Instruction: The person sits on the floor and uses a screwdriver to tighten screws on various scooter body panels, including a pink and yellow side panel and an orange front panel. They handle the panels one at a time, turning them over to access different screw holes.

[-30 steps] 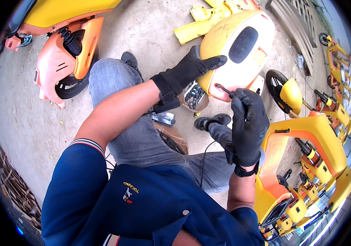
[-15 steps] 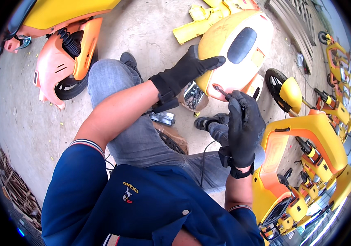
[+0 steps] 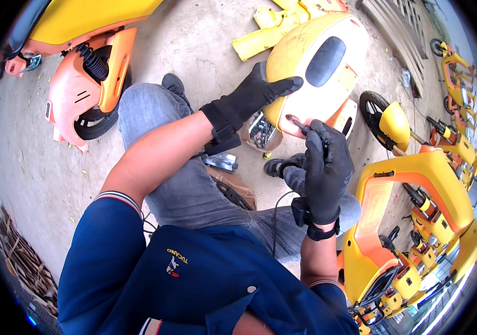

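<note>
A rounded yellow plastic scooter body shell (image 3: 287, 60) with a dark oval panel (image 3: 325, 61) is tilted in front of me. My left hand (image 3: 261, 92), in a black glove, grips its left edge, thumb stretched over the top surface; the other fingers are partly hidden behind it. In my gloved right hand (image 3: 328, 159), the fingers pinch a thin screwdriver (image 3: 304, 129). The shaft points up and left into an oval recess (image 3: 292, 120) at the shell's lower end. Its handle is mostly covered by the glove, and the tip is too small to make out.
Below the shell sits a box of small metal parts (image 3: 262, 133). A wheel with an orange fender (image 3: 82, 106) is at left; yellow scooter frames (image 3: 417, 173) crowd the right. Yellow plastic pieces (image 3: 266, 34) and wooden boards (image 3: 397, 39) lie beyond. A black cable (image 3: 276, 223) crosses my legs.
My right hand and the screwdriver have shifted slightly left, with the tool still at the recess. The shell and my left hand have moved slightly left in view.
</note>
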Motion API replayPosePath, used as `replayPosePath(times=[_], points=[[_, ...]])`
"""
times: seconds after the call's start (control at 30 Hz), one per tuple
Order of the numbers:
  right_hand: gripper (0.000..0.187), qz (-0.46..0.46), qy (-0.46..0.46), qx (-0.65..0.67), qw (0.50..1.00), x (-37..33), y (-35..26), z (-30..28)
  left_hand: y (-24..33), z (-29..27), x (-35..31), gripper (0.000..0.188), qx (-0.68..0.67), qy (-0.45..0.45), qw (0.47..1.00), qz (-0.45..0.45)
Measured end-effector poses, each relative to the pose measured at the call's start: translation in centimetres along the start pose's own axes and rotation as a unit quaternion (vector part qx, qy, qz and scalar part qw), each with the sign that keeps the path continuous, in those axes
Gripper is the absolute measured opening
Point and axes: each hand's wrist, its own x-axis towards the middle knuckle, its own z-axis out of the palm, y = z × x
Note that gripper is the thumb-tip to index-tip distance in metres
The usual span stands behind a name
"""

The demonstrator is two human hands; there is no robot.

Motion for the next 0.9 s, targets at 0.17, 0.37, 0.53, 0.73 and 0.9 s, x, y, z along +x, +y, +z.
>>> replayPosePath(times=[0.17, 0.37, 0.53, 0.73, 0.9], points=[[0.021, -0.015, -0.027, -0.01, 0.999, 0.2, -0.1, -0.1, -0.3, -0.1, 0.1, 0.066, 0.007, -0.005, 1.0, 0.018], [0.023, 0.022, -0.05, 0.003, 0.998, 0.2, -0.3, -0.5, -0.3, -0.1, 0.0, 0.064, 0.017, 0.001, 1.0, 0.015], [0.02, 0.041, -0.053, -0.015, 0.998, -0.3, -0.2, -0.4, -0.3, -0.2, 0.0, 0.061, 0.02, -0.001, 1.0, 0.009], [0.017, 0.022, -0.057, -0.021, 0.998, -0.2, 0.5, -0.2, -0.6, 0.0, -0.1, 0.059, 0.043, 0.004, 0.999, 0.027], [0.017, 0.25, -0.082, 0.157, 0.952, 0.1, -0.8, -0.7, -1.2, 0.0, 0.2, 0.052, 0.032, -0.004, 0.999, 0.019]])
